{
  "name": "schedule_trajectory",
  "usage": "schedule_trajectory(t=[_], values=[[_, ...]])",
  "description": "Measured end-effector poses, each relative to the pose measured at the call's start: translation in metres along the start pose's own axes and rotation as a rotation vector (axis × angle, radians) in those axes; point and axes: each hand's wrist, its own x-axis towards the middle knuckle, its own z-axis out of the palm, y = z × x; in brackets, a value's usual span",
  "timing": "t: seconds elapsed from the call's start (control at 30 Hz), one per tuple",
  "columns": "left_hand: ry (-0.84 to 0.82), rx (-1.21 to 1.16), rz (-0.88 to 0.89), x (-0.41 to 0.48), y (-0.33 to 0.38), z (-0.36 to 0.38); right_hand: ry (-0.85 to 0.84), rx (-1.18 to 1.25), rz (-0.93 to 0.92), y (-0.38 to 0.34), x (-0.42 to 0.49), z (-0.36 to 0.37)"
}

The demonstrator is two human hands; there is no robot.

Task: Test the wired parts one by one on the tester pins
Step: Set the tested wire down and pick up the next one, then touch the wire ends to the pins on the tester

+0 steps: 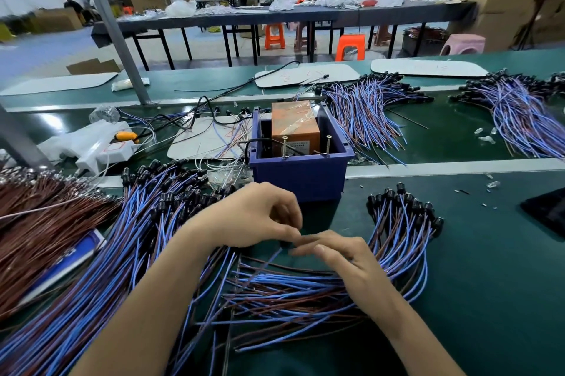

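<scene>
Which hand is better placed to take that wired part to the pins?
Probably the left hand: it pinches the small black-capped wired part and sits nearer the blue plastic box's upright metal pins.

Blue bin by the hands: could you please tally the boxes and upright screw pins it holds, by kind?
Orange box: 1
Screw pins: 2
Total: 3
</scene>
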Motion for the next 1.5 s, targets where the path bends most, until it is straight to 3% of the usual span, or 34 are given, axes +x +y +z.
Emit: schedule_trajectory(t=[0.33, 0.6, 0.7, 0.83, 0.87, 0.93, 1.03, 1.13, 1.3, 1.43, 1.5], values=[[-0.05, -0.145, 0.017, -0.003, 0.009, 0.002, -0.19, 0.529, 0.086, -0.003, 0.003, 0.005], [-0.137, -0.325, -0.137, -0.005, 0.01, 0.002, -0.241, 0.758, -0.028, -0.006, 0.005, 0.01], [-0.223, -0.499, -0.185, -0.006, 0.01, 0.005, -0.022, 0.86, -0.016, -0.007, 0.008, -0.004], [-0.211, -0.368, -0.116, -0.005, 0.003, 0.001, 0.541, 0.976, 0.0, 0.002, 0.011, -0.037], [-0.187, -0.32, -0.111, -0.004, 0.001, -0.001, 0.682, 0.933, 0.011, 0.004, 0.011, -0.043], [-0.141, -0.273, -0.132, -0.002, -0.004, -0.005, 0.919, 0.622, 0.092, 0.007, 0.01, -0.053], [-0.087, -0.219, -0.154, -0.002, -0.012, -0.01, 1.067, 0.079, 0.206, 0.016, 0.005, -0.06], [-0.032, -0.166, -0.166, -0.002, -0.017, -0.014, 1.002, -0.293, 0.271, 0.02, 0.003, -0.058], [0.023, -0.049, -0.146, -0.002, -0.018, -0.014, 0.748, -0.765, 0.423, 0.018, 0.006, -0.039], [0.001, 0.052, -0.107, 0.0, -0.014, -0.009, 0.651, -0.885, 0.426, 0.016, 0.007, -0.029], [0.034, 0.042, -0.082, 0.002, -0.011, -0.006, 0.629, -0.789, 0.239, 0.013, 0.006, -0.024]])
